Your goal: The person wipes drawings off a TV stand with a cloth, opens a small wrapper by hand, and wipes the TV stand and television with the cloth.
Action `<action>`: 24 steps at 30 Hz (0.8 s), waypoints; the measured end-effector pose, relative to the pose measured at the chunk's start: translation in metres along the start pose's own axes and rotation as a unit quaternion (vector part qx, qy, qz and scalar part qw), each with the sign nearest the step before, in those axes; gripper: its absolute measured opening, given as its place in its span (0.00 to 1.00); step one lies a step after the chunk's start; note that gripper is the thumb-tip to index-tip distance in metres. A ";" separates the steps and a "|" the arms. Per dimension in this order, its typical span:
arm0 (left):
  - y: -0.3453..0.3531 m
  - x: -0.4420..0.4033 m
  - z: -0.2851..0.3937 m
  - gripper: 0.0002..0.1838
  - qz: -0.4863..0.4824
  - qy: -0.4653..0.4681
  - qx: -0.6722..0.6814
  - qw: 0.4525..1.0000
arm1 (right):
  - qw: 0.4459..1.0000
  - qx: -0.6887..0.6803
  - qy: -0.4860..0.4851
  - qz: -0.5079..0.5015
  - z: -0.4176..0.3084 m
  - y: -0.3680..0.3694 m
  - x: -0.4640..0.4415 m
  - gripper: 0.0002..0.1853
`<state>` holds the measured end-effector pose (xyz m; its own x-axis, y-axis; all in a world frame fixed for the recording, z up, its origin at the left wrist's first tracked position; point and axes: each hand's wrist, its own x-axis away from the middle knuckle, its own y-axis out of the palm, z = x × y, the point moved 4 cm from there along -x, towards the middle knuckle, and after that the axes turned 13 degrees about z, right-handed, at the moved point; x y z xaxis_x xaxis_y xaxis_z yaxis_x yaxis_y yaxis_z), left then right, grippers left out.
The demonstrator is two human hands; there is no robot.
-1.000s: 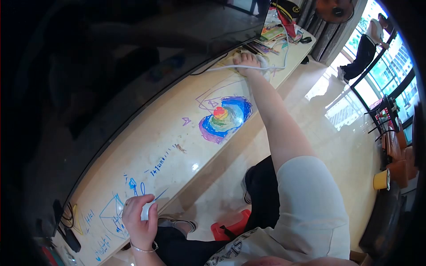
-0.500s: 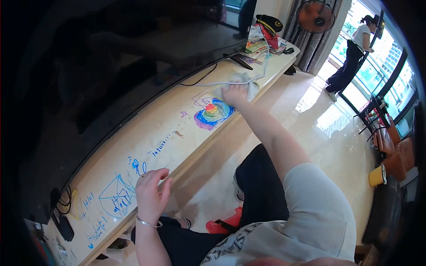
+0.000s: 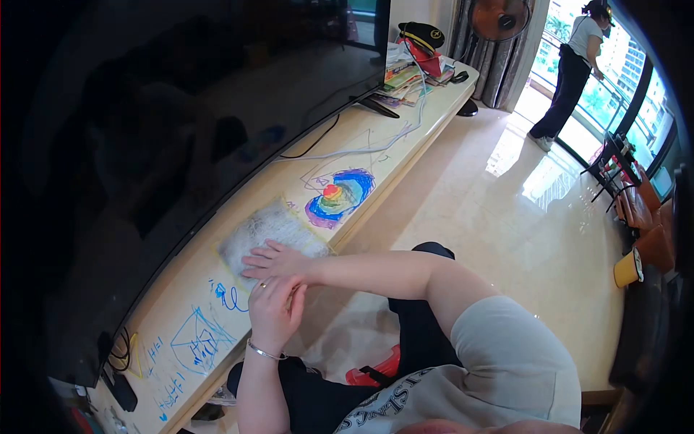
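Note:
My right hand (image 3: 278, 262) lies flat, fingers spread, on a greyish-white cleaning cloth (image 3: 264, 230) with yellowish edges. The cloth is spread out on the long cream cabinet top (image 3: 318, 145). My left hand (image 3: 275, 307), wearing a ring and a bracelet, hovers at the front edge, its bent fingertips overlapping the right hand in view. It holds nothing, and its thumb stands apart from the fingers. Beyond the cloth is a colourful scribbled drawing (image 3: 341, 197) in blue, purple, green and red. Closer to me are blue drawings (image 3: 199, 340) and handwritten sums (image 3: 171, 398).
A large dark television (image 3: 217, 108) stands along the back of the cabinet. A white cable (image 3: 340, 154) crosses the top. Papers (image 3: 405, 76) and a black cap (image 3: 421, 35) sit at the far end. Another person (image 3: 575, 69) stands by the glass doors. A red object (image 3: 376, 367) lies below.
My right hand has come back along the cabinet toward me with the cloth, which was bunched and is now spread flat. The far person's posture has shifted.

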<state>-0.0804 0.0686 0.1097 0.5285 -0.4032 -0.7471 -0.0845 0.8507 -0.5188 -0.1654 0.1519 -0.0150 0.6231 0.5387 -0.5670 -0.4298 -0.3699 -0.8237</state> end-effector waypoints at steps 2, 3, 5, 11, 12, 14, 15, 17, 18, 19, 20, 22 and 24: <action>0.007 -0.001 -0.008 0.06 -0.001 -0.005 -0.004 1.000 | 0.998 -0.022 0.035 -0.040 0.026 -0.021 0.002 0.34; 0.009 -0.001 -0.011 0.06 -0.009 -0.011 -0.005 1.000 | 0.994 -0.023 0.085 -0.070 0.044 -0.037 0.001 0.35; 0.012 -0.001 -0.013 0.06 -0.022 -0.022 -0.007 0.999 | 0.982 0.009 0.171 -0.074 0.092 -0.051 0.009 0.35; 0.024 -0.004 -0.017 0.05 -0.049 -0.022 -0.017 0.998 | 0.943 0.127 0.303 -0.052 0.246 -0.055 0.031 0.36; 0.027 -0.005 -0.019 0.05 -0.053 -0.026 -0.018 0.998 | 0.928 0.148 0.336 -0.066 0.260 -0.067 0.032 0.37; 0.030 -0.006 -0.025 0.05 -0.061 -0.031 -0.020 0.997 | 0.882 0.232 0.404 -0.076 0.304 -0.076 0.044 0.41; 0.031 -0.008 -0.026 0.05 -0.061 -0.037 -0.020 0.997 | 0.856 0.263 0.438 -0.081 0.325 -0.083 0.054 0.42; 0.030 -0.010 -0.029 0.05 -0.056 -0.049 -0.021 0.997 | 0.806 0.313 0.498 -0.074 0.366 -0.098 0.081 0.44; 0.030 -0.011 -0.031 0.05 -0.057 -0.052 -0.022 0.997 | 0.781 0.332 0.525 -0.064 0.382 -0.103 0.099 0.45; 0.029 -0.011 -0.032 0.05 -0.058 -0.055 -0.022 0.997 | 0.754 0.325 0.567 -0.067 0.383 -0.120 0.110 0.45; 0.029 -0.012 -0.033 0.05 -0.060 -0.059 -0.021 0.996 | 0.724 0.318 0.608 -0.071 0.382 -0.136 0.119 0.46; 0.027 -0.013 -0.035 0.05 -0.059 -0.063 -0.020 0.996 | 0.721 0.317 0.616 -0.011 0.394 -0.138 0.136 0.43; 0.024 -0.014 -0.035 0.05 -0.058 -0.064 -0.018 0.996 | 0.740 0.323 0.589 0.025 0.403 -0.131 0.149 0.37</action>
<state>-0.1195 0.0828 0.0928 0.6401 -0.4489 -0.6235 -0.0453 0.7881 -0.6139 -0.2798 0.5859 0.0090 0.5694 -0.6391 -0.5170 -0.4574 0.2763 -0.8452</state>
